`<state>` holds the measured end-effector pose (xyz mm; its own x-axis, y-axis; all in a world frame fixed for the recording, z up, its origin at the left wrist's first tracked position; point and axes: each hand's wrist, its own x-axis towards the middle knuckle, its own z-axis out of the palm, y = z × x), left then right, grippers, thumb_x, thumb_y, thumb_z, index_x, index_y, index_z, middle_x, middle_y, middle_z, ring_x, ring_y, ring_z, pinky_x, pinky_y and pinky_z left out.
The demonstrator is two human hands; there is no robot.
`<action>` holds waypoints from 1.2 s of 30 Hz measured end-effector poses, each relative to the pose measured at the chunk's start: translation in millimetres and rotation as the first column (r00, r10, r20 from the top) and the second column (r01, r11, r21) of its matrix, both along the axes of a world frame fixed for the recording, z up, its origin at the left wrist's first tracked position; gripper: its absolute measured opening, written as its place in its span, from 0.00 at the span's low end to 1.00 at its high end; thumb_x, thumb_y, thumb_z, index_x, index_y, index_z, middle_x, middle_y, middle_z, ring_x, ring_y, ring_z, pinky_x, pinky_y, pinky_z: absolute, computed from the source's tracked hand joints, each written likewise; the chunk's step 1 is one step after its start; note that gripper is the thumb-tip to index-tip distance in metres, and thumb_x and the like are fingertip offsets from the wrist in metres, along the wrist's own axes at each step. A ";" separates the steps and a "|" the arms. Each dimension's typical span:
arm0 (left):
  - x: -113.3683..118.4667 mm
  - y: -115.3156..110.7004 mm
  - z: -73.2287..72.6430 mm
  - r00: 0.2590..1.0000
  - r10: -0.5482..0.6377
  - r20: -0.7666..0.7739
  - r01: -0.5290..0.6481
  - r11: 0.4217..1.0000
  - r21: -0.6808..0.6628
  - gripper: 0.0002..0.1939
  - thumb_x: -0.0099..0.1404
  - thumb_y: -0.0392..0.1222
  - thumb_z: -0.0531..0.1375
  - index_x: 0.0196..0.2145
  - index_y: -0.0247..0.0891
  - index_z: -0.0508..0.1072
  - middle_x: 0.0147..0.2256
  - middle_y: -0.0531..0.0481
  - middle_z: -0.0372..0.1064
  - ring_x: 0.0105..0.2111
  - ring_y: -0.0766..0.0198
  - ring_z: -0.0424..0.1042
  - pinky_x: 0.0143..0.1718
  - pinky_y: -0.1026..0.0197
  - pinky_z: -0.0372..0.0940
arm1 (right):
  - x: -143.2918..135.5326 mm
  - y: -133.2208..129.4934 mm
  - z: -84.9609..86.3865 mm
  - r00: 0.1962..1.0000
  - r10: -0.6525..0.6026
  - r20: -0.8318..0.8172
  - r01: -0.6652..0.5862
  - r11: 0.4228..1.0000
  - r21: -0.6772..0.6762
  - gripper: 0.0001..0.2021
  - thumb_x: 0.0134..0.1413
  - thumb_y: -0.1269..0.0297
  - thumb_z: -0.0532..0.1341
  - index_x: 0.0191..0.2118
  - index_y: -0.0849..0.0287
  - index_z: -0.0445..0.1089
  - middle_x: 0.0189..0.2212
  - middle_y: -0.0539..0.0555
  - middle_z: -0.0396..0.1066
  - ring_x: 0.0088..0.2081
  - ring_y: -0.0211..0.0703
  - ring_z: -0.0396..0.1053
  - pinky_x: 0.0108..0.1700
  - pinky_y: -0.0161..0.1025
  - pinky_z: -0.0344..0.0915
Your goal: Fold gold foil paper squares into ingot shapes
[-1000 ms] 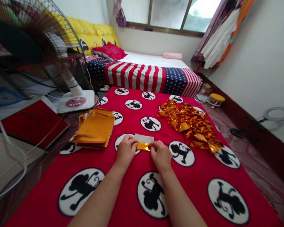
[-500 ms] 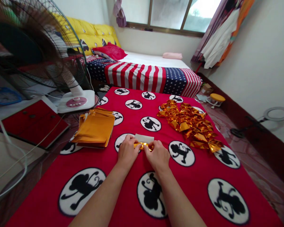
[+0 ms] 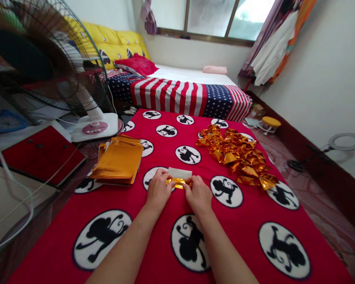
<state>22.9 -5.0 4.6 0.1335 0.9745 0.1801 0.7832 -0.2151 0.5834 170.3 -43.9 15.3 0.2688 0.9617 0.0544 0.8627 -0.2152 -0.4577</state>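
A sheet of gold foil paper [image 3: 180, 182] lies on the red cloth in front of me, its near part folded over into a shiny strip and its pale back showing along the far side. My left hand [image 3: 159, 186] pinches the strip's left end, thumb pointing inward. At the right end my right hand [image 3: 198, 193] grips it between thumb and fingers. Part of the paper is hidden under my fingers. To the left is a stack of flat gold foil paper [image 3: 118, 159]. Folded gold paper pieces [image 3: 238, 154] form a pile to the right.
The red cloth [image 3: 225, 240] with monkey prints covers the table. A fan [image 3: 94, 126] stands at the left, near a red-topped box [image 3: 41, 152]. Behind the table is a bed [image 3: 177, 92]. A yellow stool [image 3: 270, 122] and a ring light [image 3: 346, 141] are on the right.
My right thumb has shifted slightly right and down along the strip, leaving more of the gold fold visible between my hands. The left hand stays nearly in place.
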 end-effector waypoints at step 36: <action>9.4 -8.3 12.3 0.980 0.109 -0.168 -0.110 0.994 0.006 0.17 0.52 0.53 0.68 0.36 0.41 0.75 0.42 0.46 0.70 0.45 0.51 0.68 0.45 0.52 0.63 | 11.7 0.4 2.8 0.991 0.046 -0.127 -0.048 0.999 -0.009 0.09 0.54 0.72 0.59 0.38 0.54 0.73 0.35 0.48 0.73 0.35 0.38 0.70 0.34 0.33 0.57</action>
<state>32.2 -13.2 16.9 0.0539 0.9855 0.1611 0.8885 -0.1209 0.4426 182.0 -43.6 18.2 0.2272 0.9738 0.0114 0.8071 -0.1817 -0.5617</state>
